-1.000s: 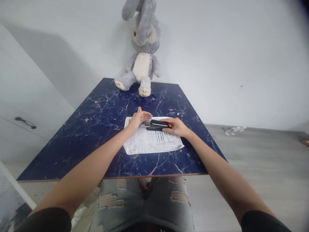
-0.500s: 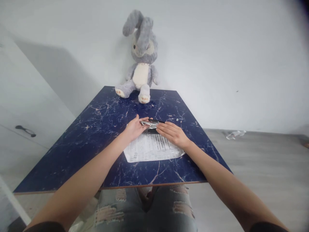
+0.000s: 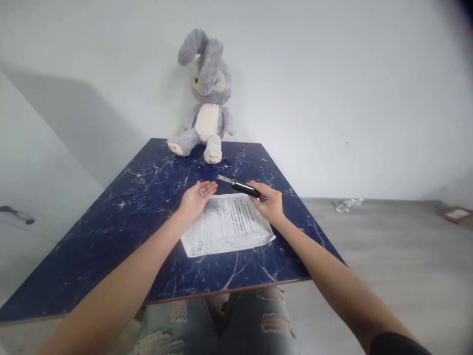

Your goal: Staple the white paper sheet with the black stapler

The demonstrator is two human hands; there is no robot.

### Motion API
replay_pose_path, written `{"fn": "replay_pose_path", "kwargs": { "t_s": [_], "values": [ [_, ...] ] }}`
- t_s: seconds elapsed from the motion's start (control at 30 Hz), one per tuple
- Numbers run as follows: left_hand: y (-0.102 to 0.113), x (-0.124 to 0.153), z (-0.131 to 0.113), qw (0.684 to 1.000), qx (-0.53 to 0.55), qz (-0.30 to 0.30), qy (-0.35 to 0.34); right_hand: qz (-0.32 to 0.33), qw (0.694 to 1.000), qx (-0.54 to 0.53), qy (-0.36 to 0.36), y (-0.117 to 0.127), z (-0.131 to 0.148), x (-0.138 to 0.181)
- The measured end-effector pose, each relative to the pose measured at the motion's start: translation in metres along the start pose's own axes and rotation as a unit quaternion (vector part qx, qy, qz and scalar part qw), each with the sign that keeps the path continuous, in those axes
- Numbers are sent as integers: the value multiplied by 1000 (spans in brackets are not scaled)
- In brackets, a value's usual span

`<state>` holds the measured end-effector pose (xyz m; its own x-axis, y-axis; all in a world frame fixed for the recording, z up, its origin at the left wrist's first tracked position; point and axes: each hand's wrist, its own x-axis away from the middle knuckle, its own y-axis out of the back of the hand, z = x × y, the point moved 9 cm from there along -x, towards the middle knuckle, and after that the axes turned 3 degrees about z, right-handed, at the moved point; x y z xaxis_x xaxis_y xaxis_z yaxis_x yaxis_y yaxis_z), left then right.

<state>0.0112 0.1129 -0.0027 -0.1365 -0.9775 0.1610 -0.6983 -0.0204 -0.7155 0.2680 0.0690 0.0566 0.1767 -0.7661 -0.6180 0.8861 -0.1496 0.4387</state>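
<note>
The right hand [image 3: 271, 203] is closed around the rear of a black stapler [image 3: 241, 186], lifted just above the far edge of a printed sheet [image 3: 226, 224] on the blue marbled counter [image 3: 111, 222]. The left hand [image 3: 195, 197] lies open, palm up, beside the sheet, with a small grey bit resting on it, too tiny to identify. The sheet's print is too small to read. A plush rabbit [image 3: 205, 103] sits at the far edge.
</note>
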Motion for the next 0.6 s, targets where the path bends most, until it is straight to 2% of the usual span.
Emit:
{"fn": "replay_pose_path", "kwargs": {
  "t_s": [0.07,0.17,0.33,0.43,0.6],
  "values": [
    [8,-1,-11,999,13,-38,-36,7,997,-35,-65,2,-21,-1],
    [12,-3,-19,997,28,-45,-52,87,987,-79,-110,-11,-34,1],
    [-7,2,-17,998,37,43,-36,201,973,-82,-76,-39,-16,6],
    [-13,6,-18,996,32,68,-38,222,969,-90,-59,-44,-8,7],
    [-11,3,-18,995,43,79,-36,238,963,-106,-66,-41,-8,5]
  ]
}}
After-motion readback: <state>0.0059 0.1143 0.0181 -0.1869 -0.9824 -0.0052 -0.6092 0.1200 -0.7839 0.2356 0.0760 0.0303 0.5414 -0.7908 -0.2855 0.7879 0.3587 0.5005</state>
